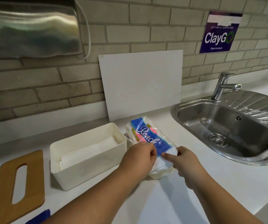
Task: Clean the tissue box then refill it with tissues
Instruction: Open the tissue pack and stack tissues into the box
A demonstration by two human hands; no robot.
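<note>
Here, both hands work at the near end of the pack of paper towels, which lies on the tabletop in the lower middle of the frame, just right of the tissue box. The left hand has a narrow grip, finger and thumb pinching the blue wrapper. The right hand pinches the white sheets showing at that end. Whether the wrapper is already torn open there I cannot tell.

The box stands open at lower centre-left with a low layer of tissues inside, and its wooden lid lies flat at the lower left.

The main risk, as I judge it, is the pull itself. If the two hands tug apart too sharply, the thin plastic could split along its length and the stack could spill or fan out of order, making it awkward to lay flat in the box. Pinching only the top few sheets may tear them or drag out a crumpled clump.

The sink sits at the right of the frame, and its ridged drainer looks wet. Sheets sliding that way could soak up water.

The pack touches or nearly touches the box, so a jerk to the left may shove the box toward the lid.
</note>
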